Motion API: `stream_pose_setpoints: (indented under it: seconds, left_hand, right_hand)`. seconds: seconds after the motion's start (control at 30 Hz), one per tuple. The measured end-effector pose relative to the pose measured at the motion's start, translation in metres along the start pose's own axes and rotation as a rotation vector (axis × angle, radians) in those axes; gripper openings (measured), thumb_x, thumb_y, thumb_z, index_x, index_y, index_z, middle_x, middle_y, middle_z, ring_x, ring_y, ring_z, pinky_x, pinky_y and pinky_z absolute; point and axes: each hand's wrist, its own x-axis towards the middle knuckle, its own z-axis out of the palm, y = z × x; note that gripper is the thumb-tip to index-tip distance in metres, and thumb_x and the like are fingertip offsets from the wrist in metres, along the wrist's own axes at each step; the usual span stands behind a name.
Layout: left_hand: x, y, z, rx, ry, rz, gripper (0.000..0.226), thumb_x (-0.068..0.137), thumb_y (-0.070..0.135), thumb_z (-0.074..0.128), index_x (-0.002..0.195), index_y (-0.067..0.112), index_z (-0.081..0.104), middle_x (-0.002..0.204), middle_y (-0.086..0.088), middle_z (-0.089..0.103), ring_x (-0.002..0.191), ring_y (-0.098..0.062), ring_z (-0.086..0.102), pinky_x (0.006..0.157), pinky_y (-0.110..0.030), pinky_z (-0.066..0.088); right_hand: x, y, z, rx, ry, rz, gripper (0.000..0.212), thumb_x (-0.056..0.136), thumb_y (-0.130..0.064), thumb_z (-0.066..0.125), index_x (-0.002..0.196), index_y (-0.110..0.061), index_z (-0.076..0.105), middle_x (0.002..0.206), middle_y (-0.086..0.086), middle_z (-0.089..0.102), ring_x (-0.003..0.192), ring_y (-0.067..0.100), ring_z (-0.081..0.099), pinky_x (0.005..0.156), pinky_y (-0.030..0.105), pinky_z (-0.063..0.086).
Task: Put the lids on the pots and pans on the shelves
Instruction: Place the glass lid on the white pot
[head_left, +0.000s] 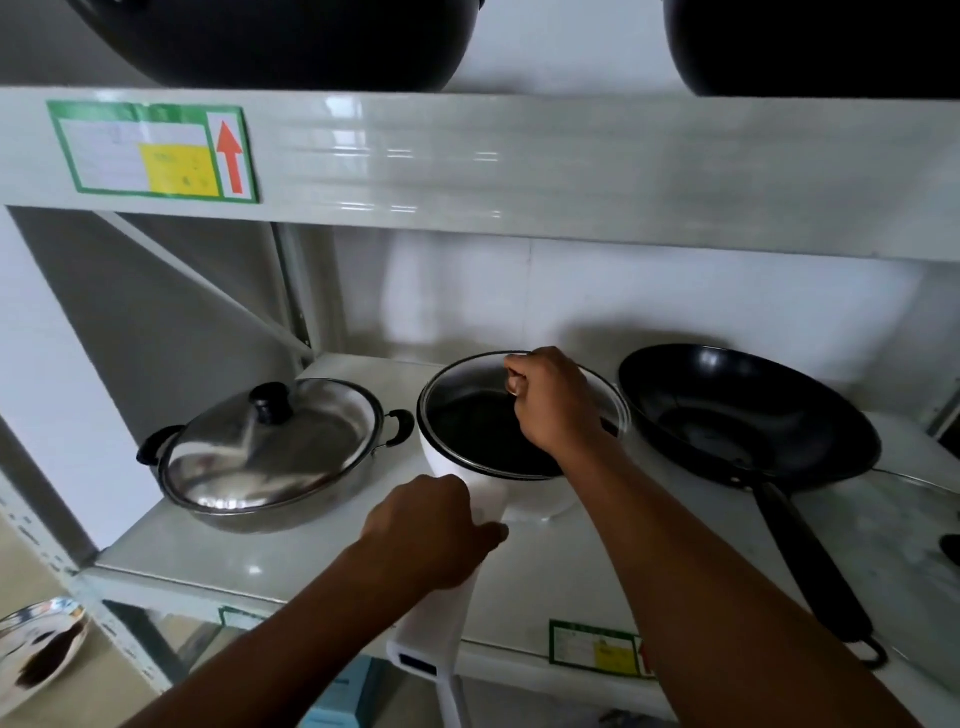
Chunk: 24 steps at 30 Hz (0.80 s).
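A white pan (452, 462) with a dark inside stands in the middle of the shelf (291, 561). Its long white handle (436, 623) sticks out over the front edge. My left hand (431, 535) grips that handle near the pan's body. A glass lid (467, 384) with a metal rim lies on the pan. My right hand (545, 400) is closed on the lid's knob, which the fingers hide. Left of it, a steel pot (270, 488) with black side handles wears a steel lid (280, 441) with a black knob. On the right stands a black wok (748, 415) without a lid.
The wok's long black handle (815, 566) reaches past the shelf's front edge. Another glass lid's rim (914, 478) shows at the far right. Two dark woks (291, 41) sit on the upper shelf. A steel dish (36, 644) lies low at the left.
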Motion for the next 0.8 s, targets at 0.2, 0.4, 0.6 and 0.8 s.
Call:
stream_pose_setpoints:
  seconds: [0.2,0.4,0.6,0.8]
  left_hand:
    - [-0.001,0.002,0.001,0.026,0.019,0.013,0.058,0.085,0.062,0.053,0.116,0.014,0.058,0.109,-0.007,0.065,0.094,-0.023,0.063,0.077,-0.033,0.051]
    - [0.002,-0.001,0.005,0.016,0.041,0.03,0.055,0.086,0.061,0.054,0.115,0.014,0.058,0.108,-0.006,0.066,0.081,-0.016,0.054,0.071,-0.029,0.046]
    - [0.006,0.002,0.001,0.099,0.029,0.058,0.054,0.087,0.059,0.052,0.114,0.013,0.058,0.107,-0.008,0.067,0.092,-0.022,0.064,0.075,-0.032,0.05]
    - [-0.012,0.031,0.0,0.18,0.354,0.151,0.042,0.09,0.06,0.043,0.097,0.022,0.059,0.082,0.002,0.058,0.073,-0.015,0.057,0.066,-0.033,0.051]
  right_hand:
    - [0.004,0.002,0.011,0.031,0.031,-0.016,0.022,0.087,-0.004,0.049,0.095,-0.008,0.069,0.099,0.018,0.064,0.092,0.039,0.06,0.079,0.039,0.05]
    - [0.003,0.003,0.015,0.035,0.027,-0.029,0.023,0.087,-0.002,0.051,0.102,-0.005,0.069,0.104,0.018,0.065,0.094,0.037,0.061,0.082,0.041,0.05]
    - [0.004,0.002,0.011,0.022,-0.053,0.004,0.031,0.095,-0.014,0.046,0.121,-0.014,0.064,0.12,0.013,0.062,0.109,0.034,0.059,0.086,0.036,0.048]
    - [-0.037,0.016,-0.028,-0.027,-0.095,0.06,0.053,0.098,-0.035,0.042,0.149,-0.025,0.032,0.16,0.011,0.026,0.148,0.031,0.019,0.117,0.049,0.027]
